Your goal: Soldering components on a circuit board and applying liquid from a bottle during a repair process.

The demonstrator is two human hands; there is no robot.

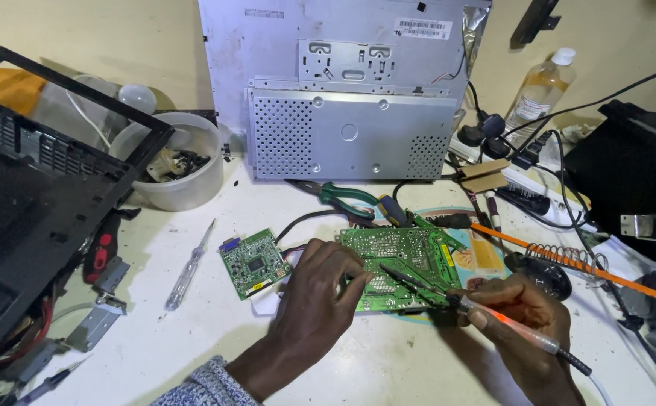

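Centre of the bench, just ahead of both hands: green board (402, 265), lying flat, long axis running left to right, slightly skewed. I take it as the work piece.

Left hand (317, 295) rests on the board's near left edge, fingers curled down onto it, pinning it; nothing else in that hand. Right hand (523, 312) is closed in a pen grip on the iron (486, 316), a slim tool with an orange translucent handle. Its shaft points up and left, and the tip sits over the board's near middle, on or barely above the surface; I cannot tell which. So the board lies forward and left of the right hand, and the iron's axis crosses the board's long axis on a diagonal. Left hand is the nearer one, already touching.

Outward: a small board (253, 263) with a dark chip lies just left, apart from the main one. Further left, a clear-handled screwdriver (187, 269). Behind the board, green-handled pliers (343, 197), and beyond those a grey metal panel (350, 90) propped upright. To the right, a long orange rod (584, 265) with a wire coil around it. Back left, a white bowl (185, 169) of small parts beside a black frame (42, 173). Back right, a clear bottle (539, 94).
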